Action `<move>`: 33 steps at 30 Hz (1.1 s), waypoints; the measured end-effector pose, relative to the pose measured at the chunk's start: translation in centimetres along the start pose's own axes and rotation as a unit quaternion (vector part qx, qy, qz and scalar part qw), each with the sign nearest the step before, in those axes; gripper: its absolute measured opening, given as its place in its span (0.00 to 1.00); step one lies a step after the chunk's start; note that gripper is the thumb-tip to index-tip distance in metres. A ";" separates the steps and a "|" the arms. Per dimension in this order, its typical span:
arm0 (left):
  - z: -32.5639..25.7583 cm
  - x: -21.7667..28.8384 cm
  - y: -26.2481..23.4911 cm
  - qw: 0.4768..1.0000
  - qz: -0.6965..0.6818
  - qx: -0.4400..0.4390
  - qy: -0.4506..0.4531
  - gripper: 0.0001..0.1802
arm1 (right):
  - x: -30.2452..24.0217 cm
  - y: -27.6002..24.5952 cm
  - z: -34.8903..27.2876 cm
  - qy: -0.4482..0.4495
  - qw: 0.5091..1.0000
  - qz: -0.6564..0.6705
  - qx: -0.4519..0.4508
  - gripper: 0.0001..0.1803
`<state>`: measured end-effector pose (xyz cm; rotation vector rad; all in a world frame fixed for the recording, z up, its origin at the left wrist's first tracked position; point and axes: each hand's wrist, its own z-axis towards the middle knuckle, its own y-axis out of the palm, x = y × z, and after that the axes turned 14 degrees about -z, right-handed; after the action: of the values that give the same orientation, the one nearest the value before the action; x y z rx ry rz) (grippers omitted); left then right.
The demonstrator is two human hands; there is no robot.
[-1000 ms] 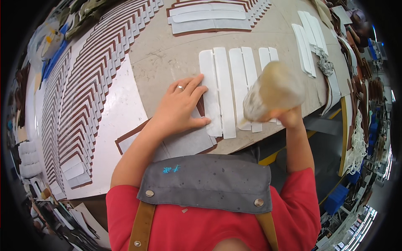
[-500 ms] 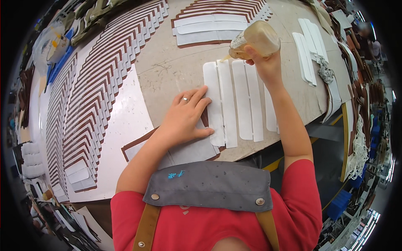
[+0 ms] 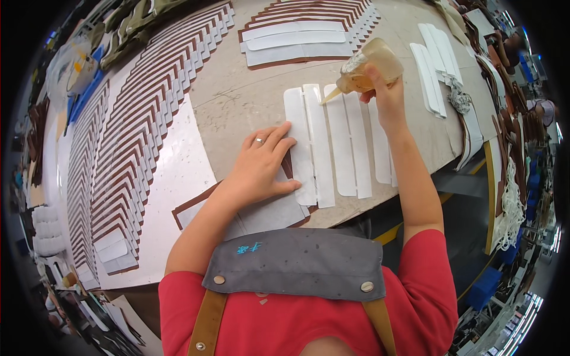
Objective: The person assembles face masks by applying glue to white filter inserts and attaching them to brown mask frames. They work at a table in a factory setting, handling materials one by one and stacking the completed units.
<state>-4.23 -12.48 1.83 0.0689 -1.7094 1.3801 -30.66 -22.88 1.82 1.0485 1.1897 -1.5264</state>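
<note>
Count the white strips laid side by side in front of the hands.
5, though overlaps may hide more: two by the left hand, two central, one behind the right forearm.

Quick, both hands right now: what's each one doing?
Left hand: open, flat, fingers spread, pressing on the white strips.
Right hand: closed around a squeeze bottle, nozzle tipped down at the strips.
</note>
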 end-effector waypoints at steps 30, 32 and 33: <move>1.1 2.8 -0.6 0.993 0.106 -0.043 -0.032 0.34 | -1.2 -3.3 -8.0 0.082 0.989 0.123 -0.014 0.24; 1.1 3.0 -0.5 0.991 0.117 -0.048 -0.042 0.34 | -0.8 -2.8 -6.3 0.073 0.992 0.101 -0.028 0.22; 1.1 3.0 -0.5 0.991 0.119 -0.048 -0.045 0.33 | -0.7 -2.5 -5.8 0.069 0.993 0.090 -0.036 0.22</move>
<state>-6.41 -12.15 4.26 -0.1327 -1.9055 1.4826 -32.42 -16.79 1.98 1.1947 1.2001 -1.2803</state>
